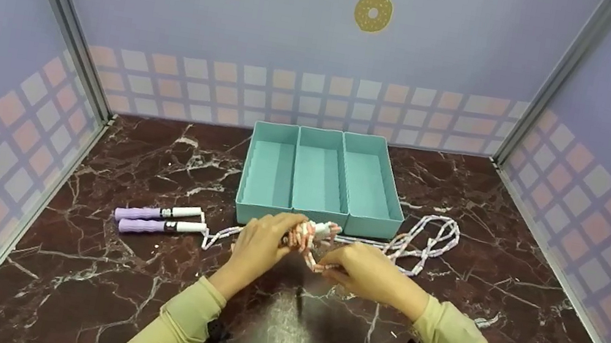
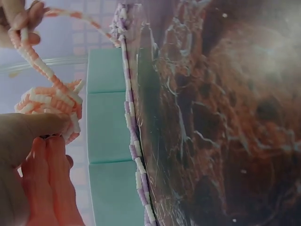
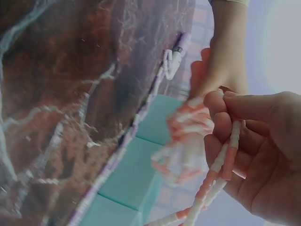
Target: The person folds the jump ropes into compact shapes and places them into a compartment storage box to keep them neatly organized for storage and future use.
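Observation:
A coral-and-white beaded jump rope (image 1: pixel 303 238) is bundled between the hands, in front of the turquoise box. My left hand (image 1: pixel 261 246) grips the bundle with its coral handles (image 2: pixel 49 183), which show below the thumb in the left wrist view. In my right hand (image 1: pixel 368 273) a doubled stretch of the beaded cord (image 3: pixel 221 165) is pinched between thumb and fingers. That cord runs across to the wound bundle (image 2: pixel 51 101). White handle ends (image 1: pixel 325 229) stick out at the bundle's upper right.
A turquoise box (image 1: pixel 258 213) with three compartments stands behind the hands. A lilac-and-white beaded jump rope (image 1: pixel 435 252) lies along its front, looped at the right, its two purple handles (image 1: pixel 147 226) at the left. Patterned walls (image 1: pixel 305 97) enclose the dark marbled tabletop (image 1: pixel 138 280).

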Motion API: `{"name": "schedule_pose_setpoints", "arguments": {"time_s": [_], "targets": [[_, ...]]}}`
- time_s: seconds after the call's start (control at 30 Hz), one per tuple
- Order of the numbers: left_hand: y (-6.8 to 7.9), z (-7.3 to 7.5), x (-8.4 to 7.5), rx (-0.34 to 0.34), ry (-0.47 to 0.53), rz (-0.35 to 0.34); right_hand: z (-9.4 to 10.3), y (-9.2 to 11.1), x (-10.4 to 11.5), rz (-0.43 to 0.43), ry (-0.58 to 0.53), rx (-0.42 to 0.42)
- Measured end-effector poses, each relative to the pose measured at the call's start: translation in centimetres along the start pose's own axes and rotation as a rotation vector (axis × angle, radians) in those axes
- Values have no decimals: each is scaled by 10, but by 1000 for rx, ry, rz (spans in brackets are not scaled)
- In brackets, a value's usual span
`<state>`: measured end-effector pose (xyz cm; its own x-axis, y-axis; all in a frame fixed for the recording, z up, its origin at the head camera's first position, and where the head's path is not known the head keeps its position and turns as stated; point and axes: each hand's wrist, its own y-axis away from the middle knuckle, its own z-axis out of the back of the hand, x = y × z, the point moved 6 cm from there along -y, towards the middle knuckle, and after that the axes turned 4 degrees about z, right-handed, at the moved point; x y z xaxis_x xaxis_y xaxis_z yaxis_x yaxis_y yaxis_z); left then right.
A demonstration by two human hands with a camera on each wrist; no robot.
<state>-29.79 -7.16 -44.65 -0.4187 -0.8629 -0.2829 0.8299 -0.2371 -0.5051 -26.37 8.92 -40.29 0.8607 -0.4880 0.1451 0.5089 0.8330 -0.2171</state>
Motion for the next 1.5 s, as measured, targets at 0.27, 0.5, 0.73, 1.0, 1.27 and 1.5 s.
{"name": "schedule_pose_setpoints", "arguments": {"time_s": [0.27,0.5,0.73,1.0,1.27,1.5], "targets": [[10,-7,-18,80,-38,-152,17,-12,7,75,55,120],[21,-10,-35,85,-73,-328,20,-20,4,145,-58,179],[29,-13,-47,122,-86,-508,15,-24,-7,156,-197,219],[29,-9,-47,166,72,-528,10,-25,-25,119,-501,197],[15,-5,-36,219,331,-361,4,-30,-54,-14,-739,86],[11,-2,-25,213,462,-262,-2,-35,-66,-88,-878,-13]]}}
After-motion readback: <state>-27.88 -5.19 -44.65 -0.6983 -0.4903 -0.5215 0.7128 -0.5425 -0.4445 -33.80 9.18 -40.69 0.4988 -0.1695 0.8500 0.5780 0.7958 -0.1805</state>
